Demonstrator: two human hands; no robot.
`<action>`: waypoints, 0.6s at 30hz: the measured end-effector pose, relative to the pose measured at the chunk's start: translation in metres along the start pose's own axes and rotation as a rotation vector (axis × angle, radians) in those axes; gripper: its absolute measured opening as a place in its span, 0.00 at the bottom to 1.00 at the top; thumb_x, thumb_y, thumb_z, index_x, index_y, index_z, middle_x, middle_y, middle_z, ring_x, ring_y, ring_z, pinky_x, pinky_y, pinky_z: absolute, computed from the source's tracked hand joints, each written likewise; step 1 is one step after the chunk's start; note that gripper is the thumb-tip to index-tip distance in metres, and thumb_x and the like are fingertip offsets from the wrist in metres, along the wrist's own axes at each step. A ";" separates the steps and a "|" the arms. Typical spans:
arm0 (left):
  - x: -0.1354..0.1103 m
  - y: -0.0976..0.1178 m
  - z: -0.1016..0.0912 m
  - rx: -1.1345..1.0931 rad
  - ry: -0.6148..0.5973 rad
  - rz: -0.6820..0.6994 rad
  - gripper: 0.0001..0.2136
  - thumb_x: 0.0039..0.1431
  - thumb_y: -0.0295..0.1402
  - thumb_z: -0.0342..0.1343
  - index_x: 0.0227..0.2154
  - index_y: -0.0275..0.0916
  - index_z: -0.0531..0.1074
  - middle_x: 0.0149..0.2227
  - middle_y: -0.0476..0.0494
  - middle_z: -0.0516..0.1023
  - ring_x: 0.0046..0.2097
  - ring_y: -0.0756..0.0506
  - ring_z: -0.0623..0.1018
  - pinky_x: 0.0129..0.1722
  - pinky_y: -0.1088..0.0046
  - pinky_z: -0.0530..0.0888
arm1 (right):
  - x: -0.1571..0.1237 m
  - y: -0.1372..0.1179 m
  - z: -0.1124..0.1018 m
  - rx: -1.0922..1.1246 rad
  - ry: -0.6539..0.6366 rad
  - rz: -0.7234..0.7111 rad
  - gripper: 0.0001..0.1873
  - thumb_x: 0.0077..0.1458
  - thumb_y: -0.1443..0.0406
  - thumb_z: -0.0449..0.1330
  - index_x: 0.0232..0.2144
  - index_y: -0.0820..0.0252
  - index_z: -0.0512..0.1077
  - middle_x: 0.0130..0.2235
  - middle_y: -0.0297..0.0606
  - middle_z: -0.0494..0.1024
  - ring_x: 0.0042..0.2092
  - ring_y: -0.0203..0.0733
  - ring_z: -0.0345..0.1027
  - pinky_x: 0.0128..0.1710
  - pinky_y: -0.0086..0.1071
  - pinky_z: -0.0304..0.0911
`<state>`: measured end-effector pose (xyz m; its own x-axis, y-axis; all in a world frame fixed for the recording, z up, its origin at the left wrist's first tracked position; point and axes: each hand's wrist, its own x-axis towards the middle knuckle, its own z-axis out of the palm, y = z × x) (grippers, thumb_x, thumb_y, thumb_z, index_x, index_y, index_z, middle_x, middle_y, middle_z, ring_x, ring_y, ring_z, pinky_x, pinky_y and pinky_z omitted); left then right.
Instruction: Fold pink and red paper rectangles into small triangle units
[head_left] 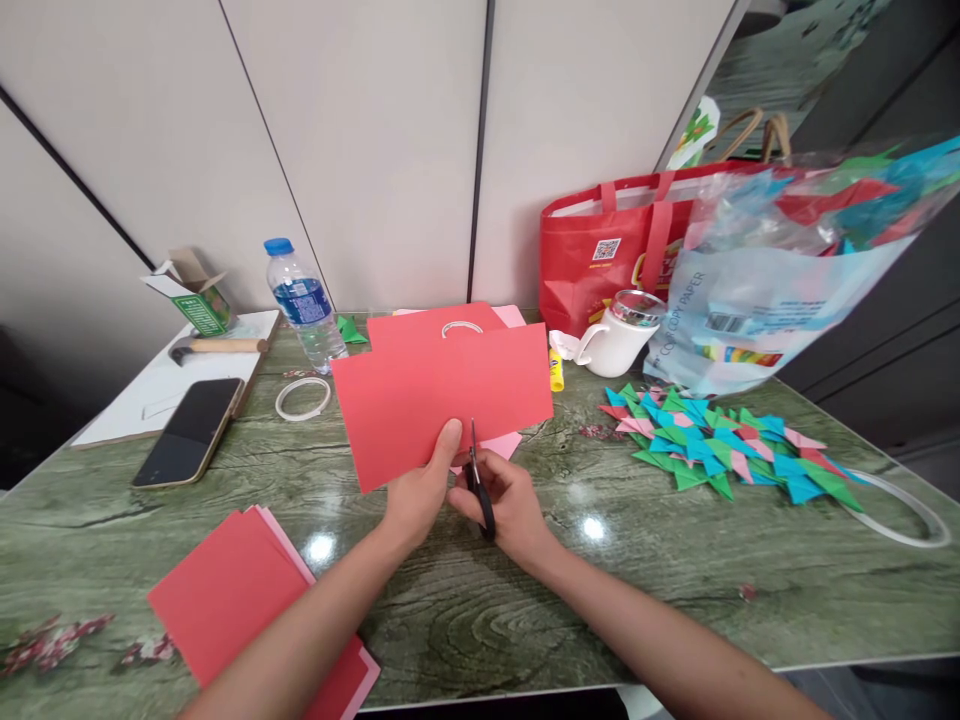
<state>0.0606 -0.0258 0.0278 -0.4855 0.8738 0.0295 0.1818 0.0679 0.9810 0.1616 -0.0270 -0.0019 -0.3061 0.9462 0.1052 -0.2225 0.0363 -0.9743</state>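
A sheet of red paper (435, 395) is pinched by my left hand (424, 490) at its lower edge, thumb on top. Black-handled scissors (481, 497) are gripped in my right hand (514, 505). Their blades point away from me and overlap the sheet's lower edge, just right of my left thumb. Whether the blades are apart I cannot tell. Behind the held sheet lie more red paper (397, 332) and pink paper (504, 445), partly hidden. A stack of red and pink paper (232, 590) rests at the front left, partly under my left forearm.
At left are a phone (187, 435), a hammer (225, 346), a small green box (199, 300), a water bottle (304, 305) and a tape roll (303, 398). At right stand a white mug (619, 340), red bag (600, 260), plastic bag (727, 300) and folded paper pieces (712, 445).
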 end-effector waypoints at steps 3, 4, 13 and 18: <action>0.000 0.000 -0.001 0.016 -0.012 0.062 0.14 0.49 0.44 0.54 0.35 0.40 0.72 0.42 0.44 0.77 0.48 0.44 0.72 0.52 0.68 0.63 | 0.000 0.002 -0.001 -0.011 -0.007 -0.002 0.16 0.36 0.60 0.66 0.29 0.60 0.68 0.22 0.29 0.66 0.24 0.32 0.58 0.25 0.27 0.57; 0.001 -0.001 -0.002 0.018 -0.010 0.058 0.14 0.49 0.44 0.54 0.35 0.41 0.72 0.41 0.45 0.77 0.47 0.44 0.73 0.52 0.68 0.64 | 0.000 0.003 -0.001 -0.019 -0.008 -0.002 0.16 0.37 0.60 0.66 0.29 0.60 0.68 0.22 0.29 0.66 0.24 0.32 0.58 0.25 0.27 0.57; -0.003 0.003 -0.002 0.071 -0.028 0.050 0.13 0.50 0.44 0.53 0.34 0.42 0.73 0.41 0.46 0.77 0.47 0.44 0.73 0.53 0.68 0.63 | -0.002 0.003 -0.001 0.011 -0.050 -0.034 0.17 0.38 0.62 0.66 0.32 0.60 0.67 0.24 0.30 0.66 0.25 0.33 0.59 0.26 0.28 0.58; -0.004 0.003 -0.003 0.028 -0.053 0.066 0.13 0.49 0.43 0.54 0.35 0.42 0.73 0.41 0.46 0.77 0.47 0.44 0.73 0.51 0.69 0.64 | -0.003 0.003 -0.001 -0.026 -0.015 -0.061 0.15 0.39 0.62 0.65 0.31 0.59 0.68 0.23 0.29 0.65 0.25 0.33 0.58 0.26 0.28 0.57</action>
<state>0.0604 -0.0312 0.0311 -0.4257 0.9011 0.0830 0.2359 0.0219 0.9715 0.1627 -0.0290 -0.0051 -0.3069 0.9370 0.1671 -0.2173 0.1019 -0.9708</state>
